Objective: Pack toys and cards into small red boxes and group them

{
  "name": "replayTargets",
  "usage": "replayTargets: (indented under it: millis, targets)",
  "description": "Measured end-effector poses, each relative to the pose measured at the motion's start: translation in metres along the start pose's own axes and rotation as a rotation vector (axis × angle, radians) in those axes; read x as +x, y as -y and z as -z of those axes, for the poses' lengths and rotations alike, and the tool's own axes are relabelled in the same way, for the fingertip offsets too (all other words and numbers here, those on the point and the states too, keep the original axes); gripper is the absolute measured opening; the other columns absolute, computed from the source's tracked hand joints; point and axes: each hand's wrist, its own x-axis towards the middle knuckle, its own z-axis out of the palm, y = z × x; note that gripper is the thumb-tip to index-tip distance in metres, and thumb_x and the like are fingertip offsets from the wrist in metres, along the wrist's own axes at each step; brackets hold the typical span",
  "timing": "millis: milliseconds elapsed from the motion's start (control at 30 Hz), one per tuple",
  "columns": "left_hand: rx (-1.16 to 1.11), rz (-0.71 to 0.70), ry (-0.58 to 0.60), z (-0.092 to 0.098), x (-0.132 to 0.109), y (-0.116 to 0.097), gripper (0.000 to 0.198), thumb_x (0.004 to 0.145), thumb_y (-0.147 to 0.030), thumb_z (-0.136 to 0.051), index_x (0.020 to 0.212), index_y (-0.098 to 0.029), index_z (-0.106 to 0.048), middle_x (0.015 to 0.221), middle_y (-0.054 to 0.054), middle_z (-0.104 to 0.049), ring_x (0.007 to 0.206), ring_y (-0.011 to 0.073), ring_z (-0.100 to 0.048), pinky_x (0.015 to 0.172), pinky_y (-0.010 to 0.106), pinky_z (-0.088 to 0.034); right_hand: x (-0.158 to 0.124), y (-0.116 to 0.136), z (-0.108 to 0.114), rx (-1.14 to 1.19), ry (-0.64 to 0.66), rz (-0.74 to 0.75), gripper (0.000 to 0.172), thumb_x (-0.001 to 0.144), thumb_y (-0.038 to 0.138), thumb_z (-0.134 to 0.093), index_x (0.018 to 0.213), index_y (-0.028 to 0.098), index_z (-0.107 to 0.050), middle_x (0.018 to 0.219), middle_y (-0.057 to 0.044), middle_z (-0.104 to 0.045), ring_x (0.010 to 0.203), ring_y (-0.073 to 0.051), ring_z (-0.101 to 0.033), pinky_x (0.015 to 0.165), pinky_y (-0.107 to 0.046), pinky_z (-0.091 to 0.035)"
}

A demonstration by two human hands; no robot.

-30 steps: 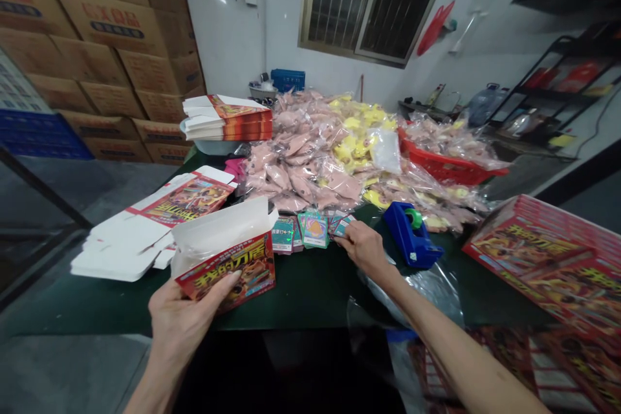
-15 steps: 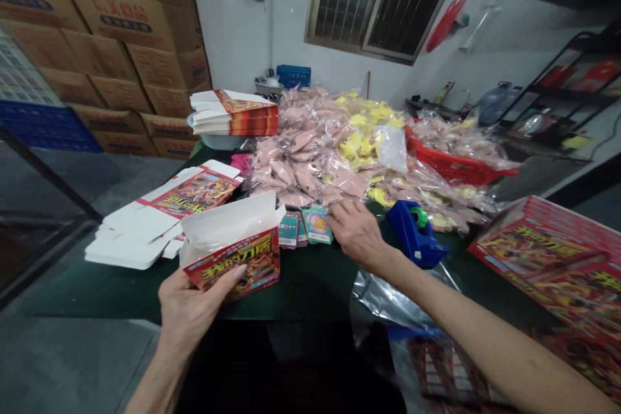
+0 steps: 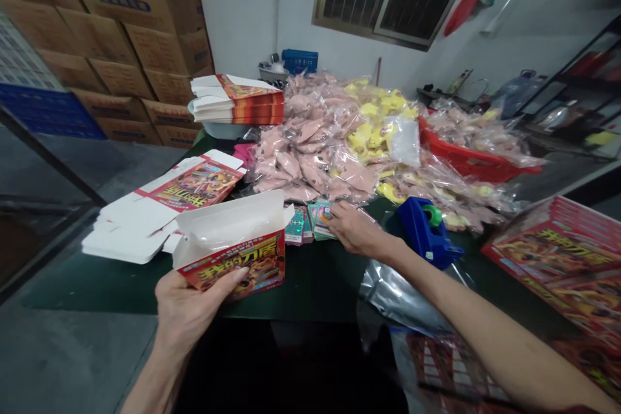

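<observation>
My left hand grips a red printed carton, thumb on its front face. Its white top flap stands up and the carton is open at the top. Just right of it, small stacks of colourful cards lie on the dark green table. My right hand is at the right-hand cards, fingers curled and tips pinching at their edge; how many cards are between them is hidden. A blue tape dispenser with green tape stands right of this hand.
Flattened cartons lie at left, with more stacked behind. Bagged pink and yellow pieces are heaped across the back. A red basket holds more. Filled cartons and silver plastic bags are at right.
The view has shifted slightly. My right hand's fingers have closed further over the edge of the right-hand cards, which look fanned a little. My left hand still holds the carton.
</observation>
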Motion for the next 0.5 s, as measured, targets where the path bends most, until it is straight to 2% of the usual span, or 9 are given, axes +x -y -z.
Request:
replayTargets:
  millis: [67,133,300,400,500]
  targets:
    - [0.011,-0.027,-0.016,0.000,-0.001,0.001,0.023,0.050,-0.027,-0.082,0.068,-0.017,-0.071,0.063,-0.001,-0.073,0.053,0.0166,-0.066,0.052,0.022,-0.058,-0.002,0.009,-0.007,-0.019,-0.071,-0.045,0.021,0.083,0.003,-0.044,0.079,0.012,-0.063,0.082,-0.011,-0.056,0.078,-0.021,-0.043,0.068,-0.032,-0.035]
    - [0.026,-0.060,-0.035,-0.001,-0.002,0.002,0.022,0.051,-0.028,-0.082,0.067,-0.017,-0.071,0.059,-0.002,-0.071,0.050,0.0157,-0.065,0.049,0.022,-0.056,-0.004,0.015,-0.016,-0.027,-0.147,-0.091,0.024,0.083,0.002,-0.042,0.076,0.012,-0.062,0.079,-0.011,-0.055,0.077,-0.021,-0.041,0.068,-0.033,-0.035]
    - [0.066,-0.110,-0.035,-0.003,-0.004,0.000,0.020,0.053,-0.029,-0.081,0.066,-0.016,-0.072,0.060,-0.001,-0.072,0.050,0.0150,-0.064,0.049,0.021,-0.055,-0.007,0.016,-0.026,-0.015,-0.310,-0.190,0.032,0.093,0.021,-0.040,0.066,0.016,-0.057,0.069,-0.007,-0.050,0.071,-0.020,-0.039,0.065,-0.032,-0.034]
    - [0.059,-0.104,-0.033,-0.003,-0.004,-0.002,0.023,0.054,-0.030,-0.081,0.071,-0.016,-0.073,0.066,0.000,-0.074,0.055,0.0159,-0.066,0.054,0.021,-0.057,-0.008,0.014,-0.023,0.002,-0.339,-0.187,0.033,0.092,0.031,-0.044,0.063,0.017,-0.054,0.067,-0.006,-0.050,0.071,-0.020,-0.040,0.064,-0.031,-0.034]
    - [0.017,-0.085,-0.008,-0.004,-0.003,-0.003,0.024,0.054,-0.030,-0.081,0.073,-0.016,-0.073,0.068,0.001,-0.074,0.056,0.0163,-0.067,0.056,0.021,-0.057,-0.009,0.015,-0.021,0.031,-0.309,-0.118,0.029,0.089,0.034,-0.051,0.065,0.018,-0.054,0.068,-0.004,-0.051,0.070,-0.018,-0.044,0.064,-0.029,-0.036]
